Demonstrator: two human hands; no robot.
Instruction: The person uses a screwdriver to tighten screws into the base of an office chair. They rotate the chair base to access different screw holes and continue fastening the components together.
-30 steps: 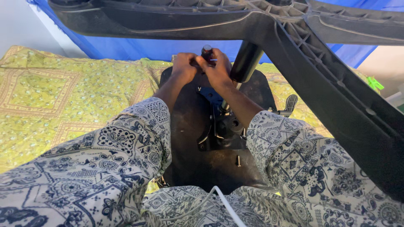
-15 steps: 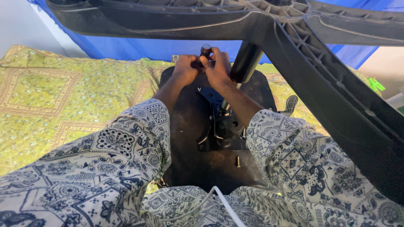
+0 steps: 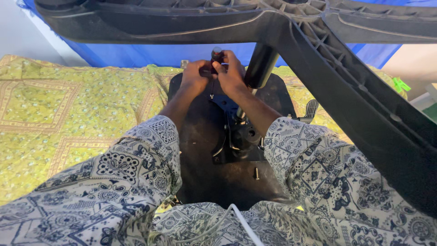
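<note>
Clerk: Item nearest, white cable point(image 3: 243, 225) across blue-and-white patterned cloth, with sleeves of the same print point(image 3: 141, 177) on both forearms. Next?

Checker: Small loose metal screw point(image 3: 256, 173), lying on the flat black underside of a chair seat point(image 3: 200, 150). Just beyond it, black metal mechanism plate point(image 3: 236, 136) fixed to that seat, and a black paddle lever point(image 3: 311, 109) off to the right.

Clerk: Hands?

Checker: Left hand point(image 3: 195, 76) and right hand point(image 3: 233, 75), close together above the far edge of the plate. Fingers of both curl narrowly around a short dark driver handle with a grey cap point(image 3: 216, 54).

Clerk: Position of handle against the fingers?

Checker: Upright between the two hands. Its cap stands clear above the fingertips and its thin shaft point(image 3: 211, 91) hangs below the palms toward the plate. Whether the tip is touching, I cannot tell.

Clerk: Change since one second ago?

Checker: Very little. Both hands keep the same grip at the same spot, and the cap shows a touch more above the fingers. I judge the work at this fastening point unfinished.

Clerk: Farther items?

Checker: Black gas cylinder column point(image 3: 260, 66) just right of the right hand, black ribbed plastic star base point(image 3: 346, 77) overhead, yellow-green patterned bedspread point(image 3: 54, 114), blue sheet point(image 3: 136, 54) behind.
</note>
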